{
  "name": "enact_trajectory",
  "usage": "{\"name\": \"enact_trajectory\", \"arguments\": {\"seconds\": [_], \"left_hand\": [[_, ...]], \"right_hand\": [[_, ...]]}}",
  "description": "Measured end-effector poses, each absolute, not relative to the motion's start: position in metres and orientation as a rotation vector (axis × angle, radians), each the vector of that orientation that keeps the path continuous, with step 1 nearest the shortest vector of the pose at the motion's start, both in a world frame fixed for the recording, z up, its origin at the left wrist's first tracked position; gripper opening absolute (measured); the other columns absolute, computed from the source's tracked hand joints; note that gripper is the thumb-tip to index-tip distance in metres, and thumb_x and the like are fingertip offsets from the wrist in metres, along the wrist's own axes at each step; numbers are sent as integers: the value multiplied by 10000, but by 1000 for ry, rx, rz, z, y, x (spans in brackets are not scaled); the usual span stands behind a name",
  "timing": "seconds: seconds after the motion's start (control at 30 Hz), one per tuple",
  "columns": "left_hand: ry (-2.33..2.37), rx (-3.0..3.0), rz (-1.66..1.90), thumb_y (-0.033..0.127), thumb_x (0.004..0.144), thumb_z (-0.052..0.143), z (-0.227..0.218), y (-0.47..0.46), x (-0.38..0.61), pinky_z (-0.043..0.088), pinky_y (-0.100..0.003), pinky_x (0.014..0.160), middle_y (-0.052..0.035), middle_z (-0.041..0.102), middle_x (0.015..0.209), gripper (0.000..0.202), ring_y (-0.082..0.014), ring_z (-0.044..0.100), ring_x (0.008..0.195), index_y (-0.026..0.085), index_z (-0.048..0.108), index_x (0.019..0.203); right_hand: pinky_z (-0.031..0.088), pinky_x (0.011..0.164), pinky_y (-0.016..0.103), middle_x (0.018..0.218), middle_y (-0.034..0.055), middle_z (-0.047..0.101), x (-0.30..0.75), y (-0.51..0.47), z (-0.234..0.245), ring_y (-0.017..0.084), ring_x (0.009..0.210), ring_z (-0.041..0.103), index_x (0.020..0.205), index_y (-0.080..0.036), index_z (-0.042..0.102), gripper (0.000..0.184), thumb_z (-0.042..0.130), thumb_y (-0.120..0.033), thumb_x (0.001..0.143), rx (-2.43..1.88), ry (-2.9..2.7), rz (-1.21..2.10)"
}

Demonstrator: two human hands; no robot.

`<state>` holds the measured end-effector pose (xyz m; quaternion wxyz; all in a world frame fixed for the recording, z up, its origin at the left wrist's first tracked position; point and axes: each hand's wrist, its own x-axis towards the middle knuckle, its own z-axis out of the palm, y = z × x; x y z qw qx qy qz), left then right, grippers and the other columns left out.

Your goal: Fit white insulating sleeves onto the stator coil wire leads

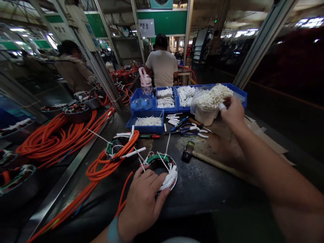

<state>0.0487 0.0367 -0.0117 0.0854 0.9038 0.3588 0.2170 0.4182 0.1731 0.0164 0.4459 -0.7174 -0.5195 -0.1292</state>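
Left hand (144, 199) laid flat over a round wound stator (162, 168) near the front edge of the dark workbench (202, 189), fingers spread and curled on its rim, touching a bunch of white sleeves. Right hand (231, 113) reached far forward into a clear plastic bag (210, 98) of small white parts set in a white cup — fingertips pinched narrow on one white piece. Orange cable (106, 165) trailed left from the stator. Between the hands: a rubber mallet (188, 152), blue-handled scissors (188, 129), a red pen (149, 136). Beyond — blue bins (149, 121) of white tubing and a water bottle (146, 86). Farther back, a person in a pale shirt (162, 65), seated, facing away.
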Motion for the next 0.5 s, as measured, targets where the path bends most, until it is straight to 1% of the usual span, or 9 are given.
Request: {"name": "enact_trajectory", "arguments": {"seconds": [0.1, 0.2, 0.3, 0.37, 0.43, 0.5], "left_hand": [[1062, 2708, 672, 243, 877, 466, -13, 37, 49, 318, -444, 930, -20, 610, 793, 254, -180, 534, 764, 204, 567, 1106], [1048, 2732, 703, 239, 872, 462, -13, 37, 49, 335, -448, 922, -33, 626, 819, 286, -190, 550, 778, 196, 555, 1139], [1046, 2765, 697, 235, 863, 464, -13, 37, 49, 351, -462, 904, -48, 626, 827, 307, -202, 550, 768, 174, 551, 1151], [1025, 2777, 698, 227, 852, 469, -13, 36, 48, 352, -467, 909, -56, 626, 844, 342, -209, 551, 784, 166, 534, 1182], [1002, 2762, 711, 215, 836, 472, -12, 35, 47, 350, -464, 927, -69, 631, 894, 393, -217, 555, 836, 165, 507, 1224], [1001, 2720, 737, 200, 820, 470, -11, 34, 45, 342, -460, 950, -79, 632, 954, 426, -221, 556, 892, 172, 489, 1246]], "right_hand": [[451, 754, 376, 952, 90, 632, 445, 197, 18, 251, 859, 573, 954, -176, 621, 251, 524, -200, 724, -1844, -1356, -367], [443, 763, 357, 931, 88, 636, 454, 203, 13, 238, 860, 570, 883, -171, 638, 208, 491, -199, 738, -1784, -1340, -347], [442, 747, 336, 900, 93, 631, 458, 205, 9, 214, 799, 561, 872, -149, 642, 205, 536, -195, 703, -1733, -1300, -291], [436, 759, 337, 899, 92, 632, 461, 208, 9, 210, 804, 549, 826, -146, 651, 184, 576, -173, 660, -1723, -1317, -272], [434, 757, 340, 851, 86, 641, 464, 213, 10, 203, 790, 545, 758, -141, 657, 137, 604, -148, 632, -1708, -1302, -238], [443, 699, 330, 754, 83, 637, 466, 219, 12, 179, 706, 545, 717, -122, 657, 89, 616, -140, 640, -1679, -1245, -195]]}}
